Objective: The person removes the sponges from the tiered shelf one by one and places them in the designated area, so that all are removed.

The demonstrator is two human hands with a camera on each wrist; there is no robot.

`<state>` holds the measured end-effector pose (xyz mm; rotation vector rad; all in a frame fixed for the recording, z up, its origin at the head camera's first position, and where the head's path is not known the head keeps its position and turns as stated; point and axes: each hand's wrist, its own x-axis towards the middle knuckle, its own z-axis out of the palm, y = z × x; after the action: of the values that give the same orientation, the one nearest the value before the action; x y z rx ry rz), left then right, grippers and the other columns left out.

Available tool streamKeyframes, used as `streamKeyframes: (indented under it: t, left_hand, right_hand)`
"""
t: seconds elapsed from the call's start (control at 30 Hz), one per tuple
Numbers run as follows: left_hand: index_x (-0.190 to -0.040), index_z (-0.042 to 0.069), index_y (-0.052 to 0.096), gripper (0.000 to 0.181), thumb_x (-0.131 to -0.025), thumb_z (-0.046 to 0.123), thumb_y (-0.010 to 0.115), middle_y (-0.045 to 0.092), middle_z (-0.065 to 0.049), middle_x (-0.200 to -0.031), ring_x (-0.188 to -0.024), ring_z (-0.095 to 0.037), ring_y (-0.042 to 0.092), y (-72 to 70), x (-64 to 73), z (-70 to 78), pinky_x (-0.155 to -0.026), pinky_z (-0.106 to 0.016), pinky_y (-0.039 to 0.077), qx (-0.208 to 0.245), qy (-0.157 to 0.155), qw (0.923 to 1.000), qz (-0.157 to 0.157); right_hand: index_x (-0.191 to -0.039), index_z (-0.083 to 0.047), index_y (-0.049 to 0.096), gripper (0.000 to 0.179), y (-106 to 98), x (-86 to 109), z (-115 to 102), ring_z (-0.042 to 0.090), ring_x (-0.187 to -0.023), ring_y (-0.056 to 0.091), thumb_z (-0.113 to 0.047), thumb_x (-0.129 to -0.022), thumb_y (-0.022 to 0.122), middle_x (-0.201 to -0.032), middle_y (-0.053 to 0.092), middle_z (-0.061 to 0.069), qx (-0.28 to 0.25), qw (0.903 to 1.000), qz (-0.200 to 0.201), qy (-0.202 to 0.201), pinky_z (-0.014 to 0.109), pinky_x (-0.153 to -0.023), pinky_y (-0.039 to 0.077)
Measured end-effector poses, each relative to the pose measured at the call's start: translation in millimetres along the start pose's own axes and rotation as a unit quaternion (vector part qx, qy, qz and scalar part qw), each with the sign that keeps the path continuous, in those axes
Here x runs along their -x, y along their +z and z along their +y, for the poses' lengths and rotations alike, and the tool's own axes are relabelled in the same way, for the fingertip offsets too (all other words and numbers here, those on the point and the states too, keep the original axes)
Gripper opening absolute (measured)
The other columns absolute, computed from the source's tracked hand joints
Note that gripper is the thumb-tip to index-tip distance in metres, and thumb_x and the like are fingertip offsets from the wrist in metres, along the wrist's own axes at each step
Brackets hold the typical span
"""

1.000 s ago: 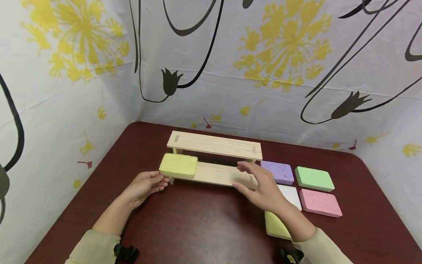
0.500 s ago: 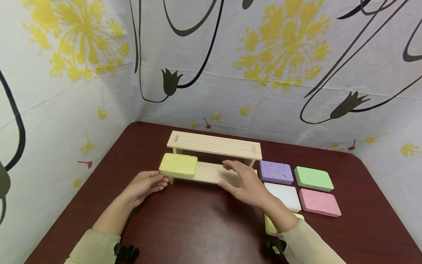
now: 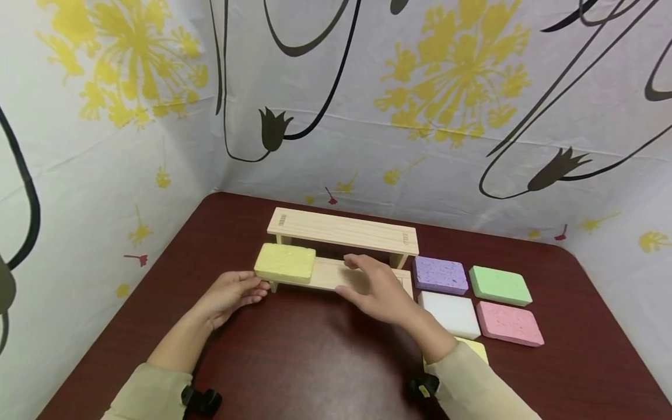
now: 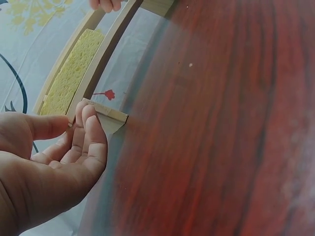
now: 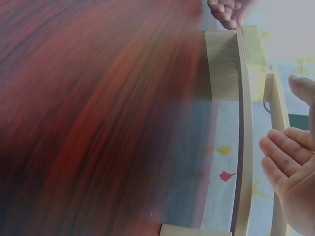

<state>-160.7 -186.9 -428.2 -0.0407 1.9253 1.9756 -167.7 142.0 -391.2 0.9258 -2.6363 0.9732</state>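
A two-tier wooden stand (image 3: pixel 343 228) stands on the table, its upper board behind the lower one. On the left end of the lower board (image 3: pixel 326 273) lies a yellow sponge (image 3: pixel 285 262). My left hand (image 3: pixel 231 297) grips the left end of that board beside the sponge, thumb at its edge and fingers curled at the underside (image 4: pixel 59 162). My right hand (image 3: pixel 379 290) hovers over the right half of the board, holding nothing, thumb and fingers spread apart. The right wrist view shows its palm and relaxed fingers (image 5: pixel 290 162) close to the stand.
Right of the stand lie a purple sponge (image 3: pixel 440 274), a green sponge (image 3: pixel 501 284), a white sponge (image 3: pixel 450 314) and a pink sponge (image 3: pixel 510 322). Another yellow sponge (image 3: pixel 475 348) is partly covered by my right sleeve. A patterned curtain (image 3: pixel 336 157) hangs behind the table.
My right hand has moved left over the lower board, uncovering the white sponge and the board's right end. The left hand and the yellow sponge beside it have stayed in place.
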Motion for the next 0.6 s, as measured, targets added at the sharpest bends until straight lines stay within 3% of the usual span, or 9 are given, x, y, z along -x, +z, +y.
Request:
streamKeyframes:
  t: [0.6]
  left_hand:
    - [-0.125,-0.019,0.051,0.030,-0.106,0.005,0.048,0.071,-0.008,-0.100,-0.091,-0.012,0.069,-0.2,0.8,1.4,-0.082,-0.024,0.057,0.003,0.002,1.0000,0.000]
  right_hand:
    - [-0.136,0.000,0.056,0.064,24.9,-16.5,-5.8,0.023,-0.116,0.060,-0.036,-0.089,0.079,-0.131,0.062,0.011,0.016,0.9994,-0.023,0.018,0.041,-0.098,0.051]
